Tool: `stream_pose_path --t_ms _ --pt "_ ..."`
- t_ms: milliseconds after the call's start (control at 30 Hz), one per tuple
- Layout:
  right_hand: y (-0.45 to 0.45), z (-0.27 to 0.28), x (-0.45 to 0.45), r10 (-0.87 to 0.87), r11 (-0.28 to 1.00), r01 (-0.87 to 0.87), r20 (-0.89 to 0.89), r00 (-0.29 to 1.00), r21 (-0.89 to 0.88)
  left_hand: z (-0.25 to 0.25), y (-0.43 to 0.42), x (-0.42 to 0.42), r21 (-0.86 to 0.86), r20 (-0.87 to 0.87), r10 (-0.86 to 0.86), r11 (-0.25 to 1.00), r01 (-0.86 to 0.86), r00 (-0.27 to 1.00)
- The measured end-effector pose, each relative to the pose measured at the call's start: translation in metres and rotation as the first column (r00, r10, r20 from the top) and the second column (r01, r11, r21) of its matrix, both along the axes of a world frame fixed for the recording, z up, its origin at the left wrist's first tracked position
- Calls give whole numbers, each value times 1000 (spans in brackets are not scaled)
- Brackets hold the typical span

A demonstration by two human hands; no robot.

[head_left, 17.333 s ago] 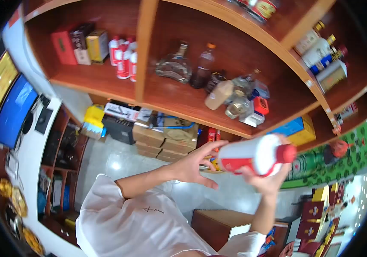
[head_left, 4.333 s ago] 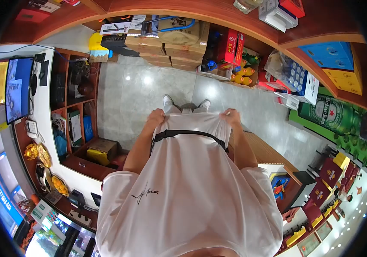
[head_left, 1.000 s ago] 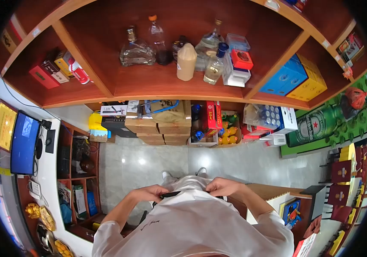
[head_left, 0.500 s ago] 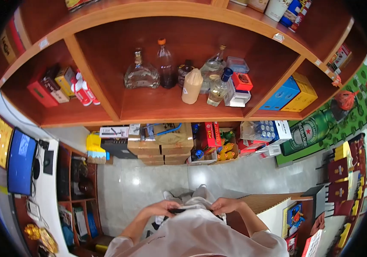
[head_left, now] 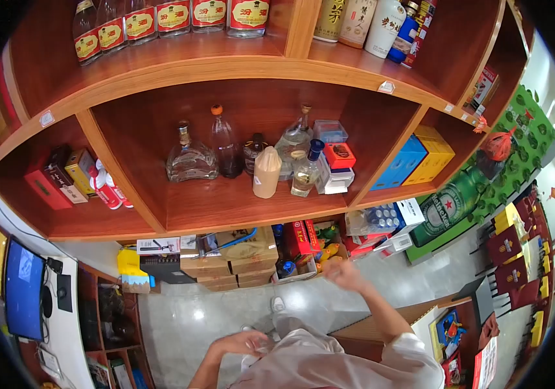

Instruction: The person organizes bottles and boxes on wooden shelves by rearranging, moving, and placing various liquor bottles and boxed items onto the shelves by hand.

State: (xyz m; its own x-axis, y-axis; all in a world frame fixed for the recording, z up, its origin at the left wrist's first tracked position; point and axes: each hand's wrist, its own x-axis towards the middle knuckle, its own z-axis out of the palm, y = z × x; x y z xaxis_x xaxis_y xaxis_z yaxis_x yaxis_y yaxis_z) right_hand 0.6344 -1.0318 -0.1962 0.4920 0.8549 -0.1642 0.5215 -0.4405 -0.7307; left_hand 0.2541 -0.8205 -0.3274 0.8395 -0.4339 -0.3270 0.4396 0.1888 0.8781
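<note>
Two hands, apparently between grasps. Left hand (head_left: 245, 342) beside white shirt (head_left: 297, 363), near centre; right hand (head_left: 346, 275) out toward yellow bottles (head_left: 330, 250), farther right, fingers curled. Cannot tell whether either pinches anything. Grasping calls for spread fingers.

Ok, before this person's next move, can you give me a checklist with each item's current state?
1. Right hand clear of the middle shelf: ok, it shows below the front edge.
2. Left hand off the white shirt: cannot tell, they overlap in view.
3. Tan bottle-shaped item upright: ok.
4. Blue-capped bottle closed: ok, cap on.
5. Right hand empty: cannot tell, fingers look curled.
</note>
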Motion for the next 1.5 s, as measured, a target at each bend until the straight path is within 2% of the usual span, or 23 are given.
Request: stream_pose_path --t_ms 67,100,133,167,200,267,367,467,500,567,600,700,900,1067,1200,1233,1367,1500 --pt "41 9 36 -155 952 98 180 971 289 50 18 18 257 54 263 928 -268 963" --pt "67 48 37 -239 924 209 56 969 319 68 26 25 382 104 380 838 -390 919" --pt "86 58 53 -237 884 220 -9 971 413 77 31 29 356 89 477 805 -475 874" --pt "105 58 76 -274 841 78 297 914 536 85 34 34 333 72 567 762 -556 821" --pt "123 85 79 -334 840 182 222 916 511 91 35 36 312 55 649 710 -631 759" --pt "154 106 102 -393 759 97 334 857 644 96 33 38 259 57 720 658 -707 692" --pt "196 107 137 -454 679 148 253 854 719 101 26 50 228 52 797 577 -784 602" --pt "221 105 150 -440 619 181 147 886 765 97 13 60 224 7 869 480 -848 494" --pt "222 105 151 -400 657 192 121 909 729 95 5 62 222 -16 892 444 -868 452" --pt "227 107 153 -320 725 197 70 945 660 87 -8 64 167 -9 912 405 -899 410" --pt "233 98 159 -357 684 170 122 926 710 86 -9 70 135 2 923 381 -915 385" --pt "244 84 166 -356 664 237 22 934 709 94 -15 86 160 -34 927 373 -914 373" --pt "257 81 172 -428 710 318 26 904 628 85 27 127 115 101 869 473 -874 484" --pt "268 60 178 -529 727 395 91 844 561 134 69 161 230 203 823 487 -843 531" --pt "266 69 174 -488 729 389 30 872 563 137 79 161 183 213 808 520 -834 550" --pt "267 72 170 -472 697 388 -23 882 603 136 77 159 183 217 793 540 -821 570" --pt "268 59 178 -508 702 374 58 859 606 110 75 145 152 205 748 613 -775 631" --pt "267 67 170 -512 685 385 33 859 618 103 79 130 184 164 770 591 -786 617"
